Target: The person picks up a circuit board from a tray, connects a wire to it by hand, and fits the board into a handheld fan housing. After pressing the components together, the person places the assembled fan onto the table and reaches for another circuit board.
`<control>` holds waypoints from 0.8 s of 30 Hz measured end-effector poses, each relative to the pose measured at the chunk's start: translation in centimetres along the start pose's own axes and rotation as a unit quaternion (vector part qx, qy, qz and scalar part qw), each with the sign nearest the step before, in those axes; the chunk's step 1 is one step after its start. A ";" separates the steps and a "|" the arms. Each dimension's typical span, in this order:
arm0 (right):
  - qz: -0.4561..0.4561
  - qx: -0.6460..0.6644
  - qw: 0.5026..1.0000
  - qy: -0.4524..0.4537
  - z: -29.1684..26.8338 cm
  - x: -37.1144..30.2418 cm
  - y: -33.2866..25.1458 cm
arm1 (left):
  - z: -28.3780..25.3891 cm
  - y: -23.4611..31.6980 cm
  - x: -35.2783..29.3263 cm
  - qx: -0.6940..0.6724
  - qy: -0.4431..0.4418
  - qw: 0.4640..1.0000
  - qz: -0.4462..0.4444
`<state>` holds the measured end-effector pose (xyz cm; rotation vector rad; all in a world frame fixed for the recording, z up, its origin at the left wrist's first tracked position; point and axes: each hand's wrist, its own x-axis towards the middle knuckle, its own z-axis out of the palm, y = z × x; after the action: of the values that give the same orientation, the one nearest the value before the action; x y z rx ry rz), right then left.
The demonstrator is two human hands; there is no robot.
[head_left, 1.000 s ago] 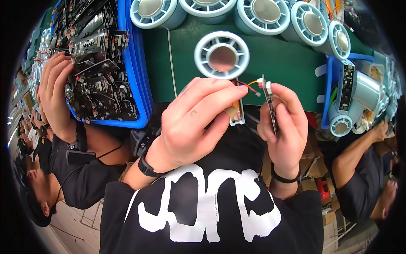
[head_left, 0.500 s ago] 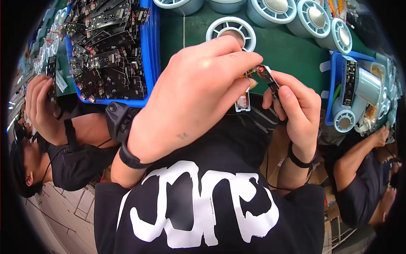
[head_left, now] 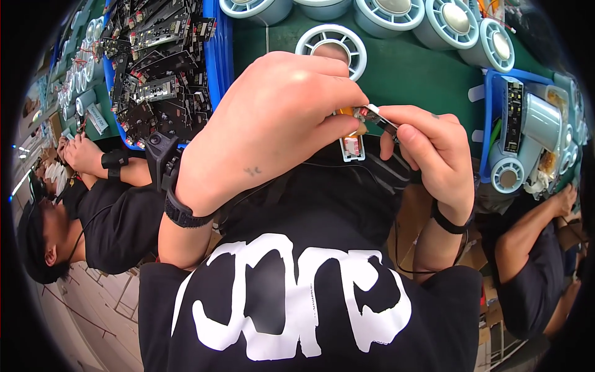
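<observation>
Between my hands is a narrow black circuit board with a red and white connector at its left end. My right hand pinches the board's other end between thumb and fingers. The closed fingertips of my left hand meet at the connector end, on thin wires that they mostly hide. Just below those fingertips is the open end of a light-blue fan body, with a white and orange part inside. Its round fan head, ringed with slots, lies beyond my left hand, which covers part of it.
A blue bin heaped with black circuit boards stands at left. Several light-blue fan bodies line the far side of the green table. At right is another blue bin of parts. Co-workers sit at both sides.
My hands have shifted slightly left and down, and the board now lies flatter. The co-worker at left has lowered a hand and no longer shows a board.
</observation>
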<state>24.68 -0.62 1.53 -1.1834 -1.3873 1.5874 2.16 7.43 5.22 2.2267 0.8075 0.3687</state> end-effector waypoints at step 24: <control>-0.049 -0.157 0.986 0.002 0.3 0.5 -1.2 | -1.1 -0.9 0.2 0.006 -0.040 0.996 0.077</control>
<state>24.14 -0.10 2.65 -1.2748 -1.7114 1.3303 1.38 8.64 5.29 2.3063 0.5978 0.3462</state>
